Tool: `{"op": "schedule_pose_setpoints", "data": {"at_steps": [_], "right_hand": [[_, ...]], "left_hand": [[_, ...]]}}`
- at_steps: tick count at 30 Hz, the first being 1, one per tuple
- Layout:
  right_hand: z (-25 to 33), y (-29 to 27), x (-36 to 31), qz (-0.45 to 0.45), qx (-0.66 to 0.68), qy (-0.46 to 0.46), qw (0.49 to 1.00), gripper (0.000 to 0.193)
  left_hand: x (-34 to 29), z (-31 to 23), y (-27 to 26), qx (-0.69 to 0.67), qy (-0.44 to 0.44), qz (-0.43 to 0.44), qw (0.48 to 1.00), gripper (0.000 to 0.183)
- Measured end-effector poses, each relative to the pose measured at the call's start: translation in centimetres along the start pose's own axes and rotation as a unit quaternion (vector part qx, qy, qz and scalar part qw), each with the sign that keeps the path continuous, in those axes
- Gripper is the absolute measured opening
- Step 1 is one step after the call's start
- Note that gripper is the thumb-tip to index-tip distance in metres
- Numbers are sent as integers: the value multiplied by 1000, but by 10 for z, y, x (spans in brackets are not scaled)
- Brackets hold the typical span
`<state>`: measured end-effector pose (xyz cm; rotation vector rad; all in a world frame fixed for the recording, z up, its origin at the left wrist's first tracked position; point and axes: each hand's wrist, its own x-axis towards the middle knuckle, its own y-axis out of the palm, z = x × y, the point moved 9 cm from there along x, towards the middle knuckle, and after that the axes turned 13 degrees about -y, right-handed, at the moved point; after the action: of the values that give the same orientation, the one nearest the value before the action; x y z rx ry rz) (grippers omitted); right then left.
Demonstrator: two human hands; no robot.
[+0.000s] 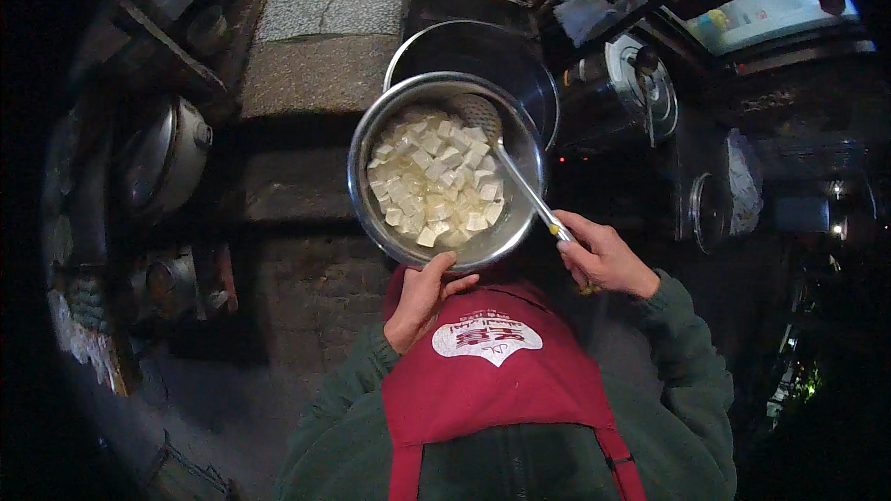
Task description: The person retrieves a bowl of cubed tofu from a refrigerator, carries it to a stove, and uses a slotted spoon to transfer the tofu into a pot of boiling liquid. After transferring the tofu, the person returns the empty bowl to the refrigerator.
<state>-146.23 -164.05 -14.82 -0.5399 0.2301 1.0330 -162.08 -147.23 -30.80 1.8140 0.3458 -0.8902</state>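
A round steel bowl (367, 209) full of white tofu cubes (434, 176) is in front of me, close to my red apron. My left hand (425, 301) grips the bowl's near rim, its thumb over the edge and its other fingers partly hidden below. In my right hand (601, 255) is the handle of a slotted ladle (522, 181). The ladle's perforated head (480, 115) rests inside the bowl at its far right side, beside the tofu. Some liquid seems to glisten among the cubes.
Behind the bowl stands a large, dark-looking pot (469, 42). To its right is a lidded metal container (640, 83) with a ladle-like utensil on top. A big lidded pot (176, 153) stands at the left. A light paved strip (325, 9) runs at the far left.
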Motion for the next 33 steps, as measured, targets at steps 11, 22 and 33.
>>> {"op": "schedule_pose_setpoints", "data": {"at_steps": [11,22,33], "right_hand": [[-15,-10,-12,-7,162,62,985,49],[-12,-9,-29,-65,164,48,983,49],[-6,-8,-43,-84,164,31,982,51]], "left_hand": [[-20,-7,17,14,-11,-46,999,42],[-27,-12,21,24,8,-64,998,39],[-29,-14,18,34,-1,-81,996,39]]}}
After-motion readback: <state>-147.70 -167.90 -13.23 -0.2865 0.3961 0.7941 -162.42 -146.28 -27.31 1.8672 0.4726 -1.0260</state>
